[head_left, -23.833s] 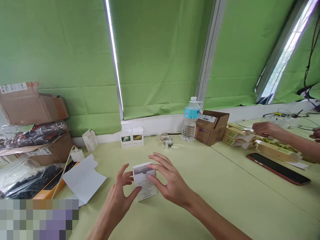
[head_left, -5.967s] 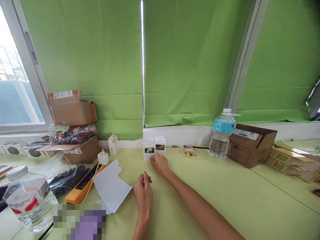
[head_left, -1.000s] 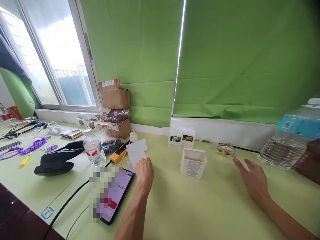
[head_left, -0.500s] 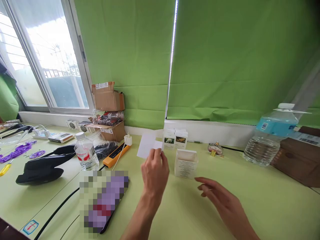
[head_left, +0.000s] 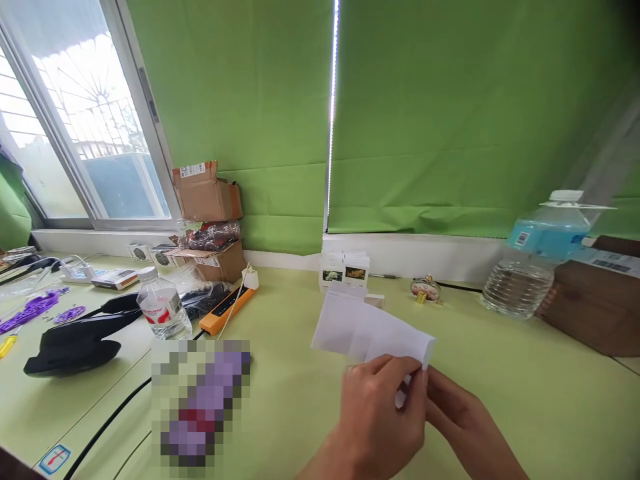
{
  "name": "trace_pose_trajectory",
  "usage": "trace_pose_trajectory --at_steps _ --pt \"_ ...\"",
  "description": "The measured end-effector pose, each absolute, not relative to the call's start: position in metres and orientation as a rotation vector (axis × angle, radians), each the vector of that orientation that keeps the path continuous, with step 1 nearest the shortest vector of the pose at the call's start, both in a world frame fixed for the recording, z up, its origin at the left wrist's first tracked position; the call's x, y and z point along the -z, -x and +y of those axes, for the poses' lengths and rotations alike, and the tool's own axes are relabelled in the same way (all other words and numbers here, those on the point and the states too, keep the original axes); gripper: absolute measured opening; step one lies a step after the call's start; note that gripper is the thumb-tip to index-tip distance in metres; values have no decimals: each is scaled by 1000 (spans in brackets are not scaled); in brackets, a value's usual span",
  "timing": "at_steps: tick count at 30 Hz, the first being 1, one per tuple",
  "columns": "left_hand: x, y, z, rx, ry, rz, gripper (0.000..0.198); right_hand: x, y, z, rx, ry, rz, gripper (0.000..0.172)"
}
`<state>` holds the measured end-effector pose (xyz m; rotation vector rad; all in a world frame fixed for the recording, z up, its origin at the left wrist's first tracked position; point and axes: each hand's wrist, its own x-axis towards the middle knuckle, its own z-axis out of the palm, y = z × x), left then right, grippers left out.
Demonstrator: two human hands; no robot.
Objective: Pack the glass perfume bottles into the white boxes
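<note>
- I've got both hands meeting low in the middle: my left hand (head_left: 380, 407) is curled, fingers and thumb pinching the near edge of the white card insert (head_left: 370, 330).
- My right hand (head_left: 457, 417) sits just beside it, fingertips closed on the same near edge, so the two hands touch around the card.
- The card insert is lifted off the table (head_left: 525, 400), tilted away from me, creased into panels with a stepped edge.
- Right behind the card, only the top edge of the small open box (head_left: 374, 300) peeks out; the rest is hidden.
- Further back, against the sill, two little white boxes with flower pictures (head_left: 344, 272) stand side by side, touching.
- To their right I see a small round glass bottle with a gold cap (head_left: 425, 290) lying on the table, a dark cable just behind it.
- Far right, a water bottle with a blue label (head_left: 530, 267) stands next to a brown cardboard box (head_left: 595, 303).
- Off to my left: a blurred-out phone (head_left: 200, 393) flat on the table, then an orange device (head_left: 227, 310), another water bottle with a red label (head_left: 160, 310), and a black headset (head_left: 80, 337).
- Stacked cardboard boxes (head_left: 205, 193) sit at the back by the window, green blinds (head_left: 450, 113) above.
</note>
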<state>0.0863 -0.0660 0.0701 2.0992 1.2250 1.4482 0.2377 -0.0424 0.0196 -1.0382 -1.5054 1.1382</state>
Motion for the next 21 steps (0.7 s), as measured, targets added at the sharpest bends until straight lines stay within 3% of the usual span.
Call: trace_pose_trajectory --at_steps 5,10,15,21 --pt "-73 -83 -68 -1432 -2261 1270 20 -24 -237 -45 -1129 1025 -1465 45" --pt "-66 -78 -82 -1831 -2827 873 33 -31 -249 -40 -1121 997 -1395 44" --pt "-67 -64 -72 -2431 -2110 1006 43 -35 -268 -33 -1147 1025 -1382 42" --pt "-83 -48 -41 -1497 -1570 873 46 -36 -270 -29 -1303 949 -1463 41"
